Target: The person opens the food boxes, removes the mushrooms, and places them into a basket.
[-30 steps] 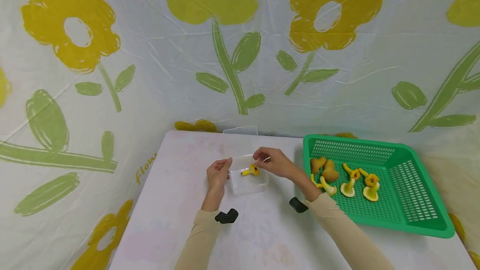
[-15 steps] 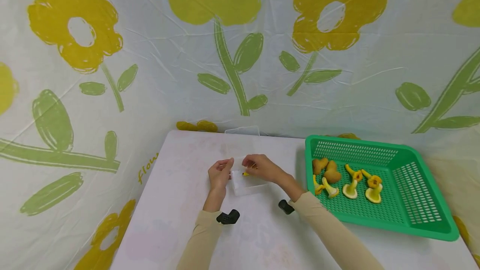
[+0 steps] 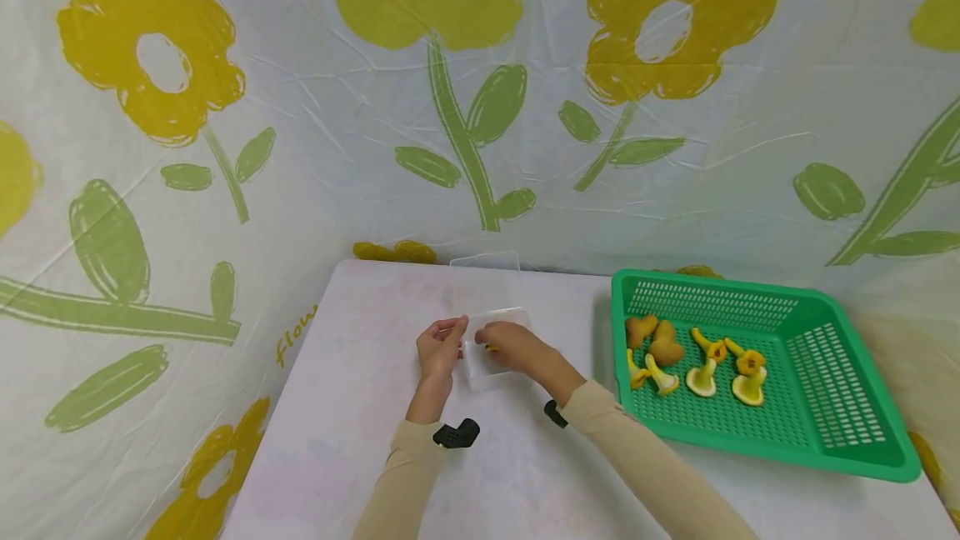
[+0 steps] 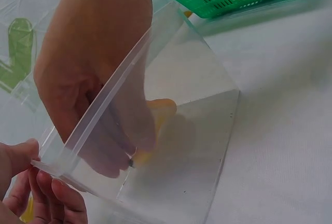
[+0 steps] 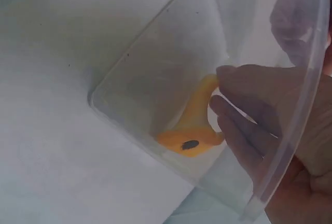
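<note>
A clear plastic box (image 3: 486, 380) with its lid (image 3: 486, 282) standing open at the back rests on the table. My left hand (image 3: 439, 348) pinches the box's left rim between thumb and fingers, close up in the left wrist view. Inside the box, my right hand (image 3: 512, 348) holds a yellow mushroom-shaped piece (image 5: 193, 117) near its narrow stem end. The piece has a flared orange end with a dark spot, turned away from the fingers in the right wrist view. From the head view the hand hides most of it.
A green perforated basket (image 3: 795, 432) stands on the right of the table. It holds two brown rounded pieces (image 3: 664, 345) and several more yellow mushroom-shaped pieces (image 3: 748, 387). A flower-print cloth (image 3: 315, 148) hangs behind and along the left.
My right hand has come down and left into the box, over the yellow mushroom-shaped piece, and now holds it. The left hand has kept its hold on the box rim.
</note>
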{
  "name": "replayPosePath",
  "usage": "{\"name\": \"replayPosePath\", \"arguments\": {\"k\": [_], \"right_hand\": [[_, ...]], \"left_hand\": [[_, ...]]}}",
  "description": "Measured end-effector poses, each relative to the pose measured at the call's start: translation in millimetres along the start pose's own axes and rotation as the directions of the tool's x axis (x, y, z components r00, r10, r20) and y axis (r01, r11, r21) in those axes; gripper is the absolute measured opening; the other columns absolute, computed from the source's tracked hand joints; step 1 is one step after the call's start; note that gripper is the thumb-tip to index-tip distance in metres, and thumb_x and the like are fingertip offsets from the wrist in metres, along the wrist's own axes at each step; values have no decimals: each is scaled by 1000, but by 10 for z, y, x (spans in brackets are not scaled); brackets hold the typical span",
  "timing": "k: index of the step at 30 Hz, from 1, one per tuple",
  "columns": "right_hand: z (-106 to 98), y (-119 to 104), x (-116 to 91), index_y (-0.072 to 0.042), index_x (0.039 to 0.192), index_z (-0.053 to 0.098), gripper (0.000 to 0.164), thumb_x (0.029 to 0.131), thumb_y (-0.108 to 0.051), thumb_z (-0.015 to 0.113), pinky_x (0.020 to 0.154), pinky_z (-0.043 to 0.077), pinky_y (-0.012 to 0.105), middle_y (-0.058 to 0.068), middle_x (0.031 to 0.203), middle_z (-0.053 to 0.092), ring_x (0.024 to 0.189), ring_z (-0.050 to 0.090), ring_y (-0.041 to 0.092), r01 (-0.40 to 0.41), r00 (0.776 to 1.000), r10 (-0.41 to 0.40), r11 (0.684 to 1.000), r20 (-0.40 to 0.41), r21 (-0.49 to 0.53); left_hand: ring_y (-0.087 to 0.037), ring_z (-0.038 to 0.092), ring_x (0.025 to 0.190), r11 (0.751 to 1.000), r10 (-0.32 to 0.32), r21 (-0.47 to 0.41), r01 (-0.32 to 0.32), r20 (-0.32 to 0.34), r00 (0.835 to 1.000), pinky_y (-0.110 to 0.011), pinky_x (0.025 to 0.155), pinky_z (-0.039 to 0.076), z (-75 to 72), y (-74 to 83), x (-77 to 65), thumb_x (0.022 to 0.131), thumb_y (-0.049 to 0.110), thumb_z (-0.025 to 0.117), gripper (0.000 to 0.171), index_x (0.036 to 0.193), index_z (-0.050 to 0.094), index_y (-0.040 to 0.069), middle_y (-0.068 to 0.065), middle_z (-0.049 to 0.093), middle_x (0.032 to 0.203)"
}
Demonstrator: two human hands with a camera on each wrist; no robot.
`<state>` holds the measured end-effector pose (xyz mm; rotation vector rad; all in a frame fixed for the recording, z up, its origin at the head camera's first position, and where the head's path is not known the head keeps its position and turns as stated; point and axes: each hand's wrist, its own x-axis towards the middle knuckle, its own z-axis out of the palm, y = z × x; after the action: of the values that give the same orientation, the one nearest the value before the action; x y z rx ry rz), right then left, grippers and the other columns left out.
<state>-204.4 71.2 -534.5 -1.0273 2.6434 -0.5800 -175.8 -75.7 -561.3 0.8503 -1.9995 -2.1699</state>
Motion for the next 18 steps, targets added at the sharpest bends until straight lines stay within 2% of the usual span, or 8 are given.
{"name": "replayPosePath", "arguments": {"k": [4, 7, 13, 18], "right_hand": [[24, -15, 16, -3, 107, 73, 17, 92, 4, 71, 92, 57, 38, 13, 104, 74, 95, 70, 26, 28, 999, -31, 991, -19, -134], [40, -16, 29, -5, 99, 72, 11, 91, 3, 72, 87, 57, 34, 11, 96, 73, 86, 67, 23, 54, 998, -61, 982, -31, -181], [51, 4, 41, -5, 92, 73, 7, 92, 2, 72, 74, 53, 29, 7, 83, 69, 72, 54, 18, 73, 997, -78, 983, -24, -171], [40, 38, 28, 0, 100, 77, 9, 94, 2, 70, 83, 57, 33, 11, 90, 69, 78, 61, 21, 49, 999, -51, 993, -14, -110]], "left_hand": [[-11, 51, 65, 1000, 8, -14, -8, 0, 1000, -19, 51, 44, 3, -7, 6, 93, 20, 79, 24, 102, 72, -1, -4, 66, 80], [-11, 51, 64, 1000, 15, -27, -15, 4, 1000, -18, 51, 44, 2, -5, 3, 92, 19, 79, 24, 102, 72, -2, -3, 65, 78], [-10, 50, 62, 999, 26, -37, -26, 3, 1000, -18, 50, 43, 2, -7, 4, 92, 19, 79, 25, 102, 72, -3, 0, 63, 74], [-10, 50, 63, 999, 22, -23, -22, 0, 1000, -18, 50, 43, 3, -14, 10, 92, 20, 79, 25, 102, 72, -2, 0, 64, 76]]}}
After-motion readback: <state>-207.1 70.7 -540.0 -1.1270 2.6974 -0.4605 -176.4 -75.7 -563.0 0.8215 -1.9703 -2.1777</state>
